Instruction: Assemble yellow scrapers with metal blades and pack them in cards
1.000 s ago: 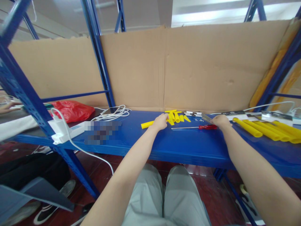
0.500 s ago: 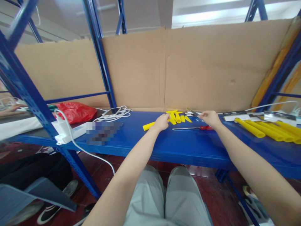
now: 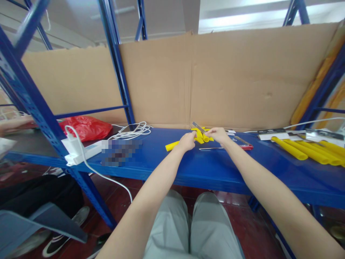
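My left hand (image 3: 188, 141) is closed around a short yellow tube (image 3: 171, 145), whose near end sticks out to the left of the fist. My right hand (image 3: 219, 134) pinches a flat grey blade (image 3: 198, 126), which points up and left above a small heap of cut yellow pieces (image 3: 199, 137). The two hands are close together, and the blade does not clearly touch the tube. Under my right wrist lies a screwdriver with a red handle (image 3: 247, 147); its shaft points left. My fingers partly hide the yellow pieces.
Longer yellow tubes (image 3: 289, 148) lie at the right of the blue shelf (image 3: 215, 171). At left are a white power strip (image 3: 88, 151), coiled white cable (image 3: 132, 131) and a red plastic bag (image 3: 88, 127). A cardboard sheet (image 3: 229, 79) stands behind. Another person's hand (image 3: 16, 124) shows far left.
My right hand has moved left with the blade, from beside the screwdriver handle to over the yellow pieces. My left hand stays on the tube. The other person's hand has shifted slightly.
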### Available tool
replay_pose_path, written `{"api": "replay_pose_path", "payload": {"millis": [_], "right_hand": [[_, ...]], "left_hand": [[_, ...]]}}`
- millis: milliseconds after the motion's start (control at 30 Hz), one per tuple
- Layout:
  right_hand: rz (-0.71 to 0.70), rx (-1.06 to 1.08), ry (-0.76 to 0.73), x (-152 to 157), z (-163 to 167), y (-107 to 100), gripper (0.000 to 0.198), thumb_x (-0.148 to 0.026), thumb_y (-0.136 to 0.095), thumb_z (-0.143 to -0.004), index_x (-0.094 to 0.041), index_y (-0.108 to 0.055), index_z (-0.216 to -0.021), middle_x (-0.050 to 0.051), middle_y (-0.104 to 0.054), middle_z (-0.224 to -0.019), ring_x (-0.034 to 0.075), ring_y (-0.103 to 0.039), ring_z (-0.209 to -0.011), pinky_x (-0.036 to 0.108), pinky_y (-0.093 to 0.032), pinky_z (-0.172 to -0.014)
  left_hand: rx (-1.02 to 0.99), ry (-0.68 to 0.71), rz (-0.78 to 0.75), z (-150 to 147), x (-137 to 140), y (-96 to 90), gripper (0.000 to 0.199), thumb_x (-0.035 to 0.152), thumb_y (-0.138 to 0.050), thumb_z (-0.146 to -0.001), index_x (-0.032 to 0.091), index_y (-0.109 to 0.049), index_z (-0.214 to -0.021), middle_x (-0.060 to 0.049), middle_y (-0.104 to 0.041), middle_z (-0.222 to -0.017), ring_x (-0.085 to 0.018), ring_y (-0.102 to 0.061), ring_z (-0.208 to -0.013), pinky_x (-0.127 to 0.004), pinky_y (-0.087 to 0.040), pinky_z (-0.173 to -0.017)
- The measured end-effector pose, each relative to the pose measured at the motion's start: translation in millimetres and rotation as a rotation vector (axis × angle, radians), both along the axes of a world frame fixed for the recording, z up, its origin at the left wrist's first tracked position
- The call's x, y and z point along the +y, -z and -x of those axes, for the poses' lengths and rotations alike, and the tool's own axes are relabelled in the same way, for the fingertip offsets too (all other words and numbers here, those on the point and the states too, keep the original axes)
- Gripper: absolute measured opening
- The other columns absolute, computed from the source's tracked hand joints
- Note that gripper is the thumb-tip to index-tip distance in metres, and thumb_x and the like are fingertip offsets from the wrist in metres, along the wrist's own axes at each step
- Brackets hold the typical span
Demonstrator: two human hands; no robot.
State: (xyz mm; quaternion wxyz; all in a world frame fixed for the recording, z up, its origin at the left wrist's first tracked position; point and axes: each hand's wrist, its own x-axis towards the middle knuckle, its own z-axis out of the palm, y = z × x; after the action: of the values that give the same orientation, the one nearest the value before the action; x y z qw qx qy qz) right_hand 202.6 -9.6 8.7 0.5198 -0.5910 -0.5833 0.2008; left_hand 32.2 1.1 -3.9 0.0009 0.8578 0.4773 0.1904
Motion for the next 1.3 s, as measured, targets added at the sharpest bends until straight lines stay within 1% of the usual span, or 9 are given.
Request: {"api": "replay_pose_path", "payload": {"millis": [67, 167, 333, 467, 667, 833, 933, 1133, 1300], "right_hand": [[0.027, 0.01, -0.003, -5, 2, 5, 0.011, -0.013, -0.068, -0.057, -0.017, -0.062, -0.048, -0.002, -0.059, -0.051, 0.012, -0.054, -0.057, 0.026, -0.046, -0.062], [0.046, 0.039, -0.006, -14, 2, 4, 0.01, -0.013, -0.068, -0.056, -0.018, -0.062, -0.049, -0.003, -0.059, -0.051, 0.012, -0.054, -0.058, 0.026, -0.045, -0.063], [0.132, 0.062, 0.03, -24, 9, -4, 0.015, -0.008, -0.061, -0.062, -0.017, -0.061, -0.05, -0.004, -0.052, -0.045, 0.009, -0.046, -0.051, 0.023, -0.04, -0.056], [0.177, 0.051, -0.007, -29, 16, -7, 0.016, -0.011, -0.059, -0.067, -0.015, -0.06, -0.052, -0.003, -0.054, -0.048, 0.007, -0.042, -0.048, 0.02, -0.036, -0.05], [0.249, -0.05, -0.111, -33, 17, -7, 0.018, -0.012, -0.058, -0.072, -0.014, -0.063, -0.055, 0.001, -0.062, -0.056, 0.007, -0.043, -0.048, 0.019, -0.034, -0.046], [0.278, -0.094, -0.126, -34, 16, -5, 0.018, -0.012, -0.058, -0.074, -0.013, -0.064, -0.058, 0.003, -0.066, -0.06, 0.006, -0.045, -0.047, 0.019, -0.035, -0.046], [0.283, -0.132, -0.13, -33, 16, -4, 0.018, -0.013, -0.059, -0.076, -0.013, -0.064, -0.059, 0.003, -0.065, -0.059, 0.006, -0.045, -0.046, 0.019, -0.035, -0.045], [0.299, -0.294, -0.125, -32, 14, -1, 0.023, -0.01, -0.057, -0.078, -0.013, -0.061, -0.055, 0.001, -0.06, -0.052, 0.006, -0.044, -0.044, 0.019, -0.035, -0.046], [0.3, -0.346, -0.111, -31, 11, 0, 0.025, -0.015, -0.056, -0.079, -0.014, -0.059, -0.055, 0.0, -0.058, -0.052, 0.006, -0.042, -0.042, 0.02, -0.035, -0.047]], "left_hand": [[0.011, 0.01, 0.001, 0, 1, 0.7, 0.026, 0.011, -0.052, -0.088, 0.019, -0.058, -0.112, -0.01, -0.067, -0.116, -0.023, -0.061, -0.112, -0.03, -0.047, -0.092], [0.021, 0.022, 0.002, 1, 0, 0.3, 0.027, 0.012, -0.052, -0.088, 0.019, -0.058, -0.113, -0.01, -0.065, -0.119, -0.023, -0.061, -0.112, -0.03, -0.046, -0.093], [0.007, 0.018, 0.013, 2, -3, -1.9, 0.027, 0.011, -0.053, -0.087, 0.018, -0.059, -0.113, -0.011, -0.065, -0.12, -0.024, -0.061, -0.112, -0.032, -0.047, -0.093], [-0.021, 0.014, 0.009, 1, -2, -1.8, 0.027, 0.01, -0.054, -0.087, 0.018, -0.058, -0.112, -0.011, -0.066, -0.119, -0.024, -0.061, -0.112, -0.032, -0.047, -0.094], [-0.068, 0.054, -0.035, 1, 1, -0.5, 0.027, 0.007, -0.053, -0.086, 0.016, -0.059, -0.111, -0.012, -0.066, -0.117, -0.023, -0.06, -0.114, -0.031, -0.046, -0.096], [-0.11, 0.085, -0.072, 1, 4, 1.3, 0.028, 0.005, -0.054, -0.085, 0.016, -0.06, -0.11, -0.011, -0.067, -0.116, -0.022, -0.06, -0.114, -0.031, -0.046, -0.097], [-0.142, 0.105, -0.087, 0, 7, 3.5, 0.027, 0.005, -0.055, -0.084, 0.016, -0.061, -0.108, -0.011, -0.067, -0.115, -0.022, -0.06, -0.112, -0.033, -0.046, -0.097], [-0.164, 0.153, -0.112, 0, 10, 6.8, 0.024, 0.005, -0.057, -0.082, 0.016, -0.063, -0.103, -0.01, -0.068, -0.11, -0.022, -0.061, -0.108, -0.033, -0.046, -0.096], [-0.174, 0.167, -0.113, 0, 10, 7.0, 0.031, 0.003, -0.056, -0.083, 0.014, -0.061, -0.111, -0.011, -0.067, -0.112, -0.022, -0.061, -0.109, -0.032, -0.047, -0.095]]}}
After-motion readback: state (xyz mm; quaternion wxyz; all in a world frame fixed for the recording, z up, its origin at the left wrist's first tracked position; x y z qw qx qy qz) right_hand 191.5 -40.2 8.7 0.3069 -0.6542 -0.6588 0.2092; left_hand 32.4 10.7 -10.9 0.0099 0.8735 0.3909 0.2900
